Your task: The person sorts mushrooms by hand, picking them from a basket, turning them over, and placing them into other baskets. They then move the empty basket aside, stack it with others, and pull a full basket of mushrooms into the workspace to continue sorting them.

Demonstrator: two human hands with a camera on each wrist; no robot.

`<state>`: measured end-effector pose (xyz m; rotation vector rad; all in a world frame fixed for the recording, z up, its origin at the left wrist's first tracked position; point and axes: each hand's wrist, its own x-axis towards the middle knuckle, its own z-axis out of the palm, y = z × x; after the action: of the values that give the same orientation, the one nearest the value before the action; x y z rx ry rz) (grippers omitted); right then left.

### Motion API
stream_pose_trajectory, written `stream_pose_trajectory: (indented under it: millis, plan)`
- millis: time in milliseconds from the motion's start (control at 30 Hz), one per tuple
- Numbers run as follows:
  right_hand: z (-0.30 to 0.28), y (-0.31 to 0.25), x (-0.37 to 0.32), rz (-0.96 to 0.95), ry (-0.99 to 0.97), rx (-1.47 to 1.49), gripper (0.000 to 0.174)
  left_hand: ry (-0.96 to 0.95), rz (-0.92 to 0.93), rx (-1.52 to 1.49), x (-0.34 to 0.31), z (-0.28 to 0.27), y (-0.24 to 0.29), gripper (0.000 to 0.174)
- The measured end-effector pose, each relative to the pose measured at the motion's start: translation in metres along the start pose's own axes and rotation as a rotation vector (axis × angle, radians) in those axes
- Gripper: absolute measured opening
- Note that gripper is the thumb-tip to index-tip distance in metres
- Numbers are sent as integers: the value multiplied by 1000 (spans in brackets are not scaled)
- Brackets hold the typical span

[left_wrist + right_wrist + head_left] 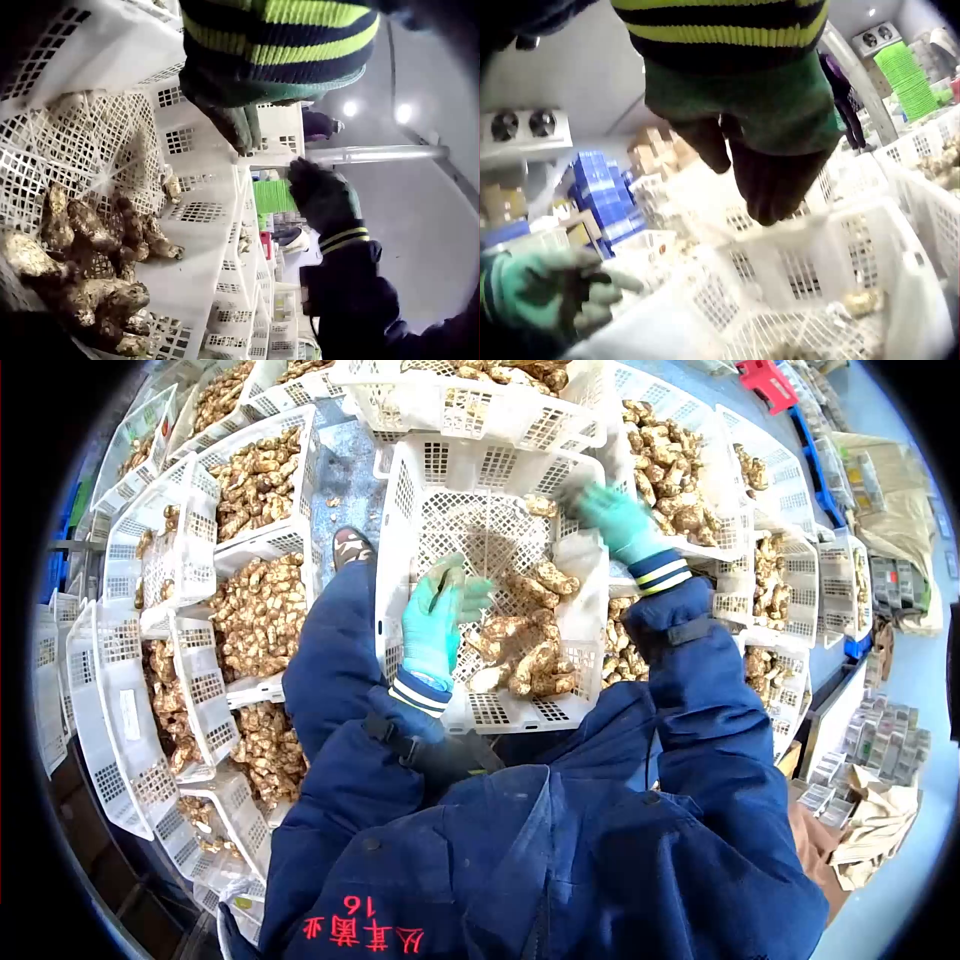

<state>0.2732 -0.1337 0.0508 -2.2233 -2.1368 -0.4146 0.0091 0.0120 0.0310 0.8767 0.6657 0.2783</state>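
Observation:
A white perforated crate (397, 530) stands between the person's legs, with several brown and cream knobbly mushrooms (540, 660) towards its near right side. One pale piece (540, 506) lies near the far right corner; the right wrist view shows this piece (862, 302) too. The left hand (440, 615), in a green glove, hovers over the left part of the crate, fingers spread and nothing visible in them. Over the crate's far right edge is the blurred right hand (615, 523). Seen from its wrist, the right hand (757, 142) has fingers hanging down, holding nothing visible.
Mushroom-filled crates stand on the left (258, 615) and on the right (670, 470). Another crate (470, 415) adjoins the far side. Blue boxes (604, 195) are stacked in the background, and another person (844, 105) stands farther off by a pole.

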Motion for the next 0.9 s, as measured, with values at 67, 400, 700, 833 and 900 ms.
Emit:
stream_pose_trajectory:
  millis: [67, 400, 700, 833, 900]
  plan:
    - [12, -52, 9, 453, -704, 255, 33, 22, 45, 16, 2, -6, -10, 46]
    - [137, -88, -2, 633, -1161, 139, 54, -42, 30, 50, 5, -4, -13, 43]
    - [122, -63, -4, 786, -909, 469, 53, -51, 27, 50, 2, -3, -8, 39]
    - [98, -57, -28, 985, -376, 1557, 38, -16, -64, -20, 5, -5, -22, 34]
    - [55, -75, -18, 1027, -35, 2039, 47, -94, -67, -18, 12, -14, -40, 36]
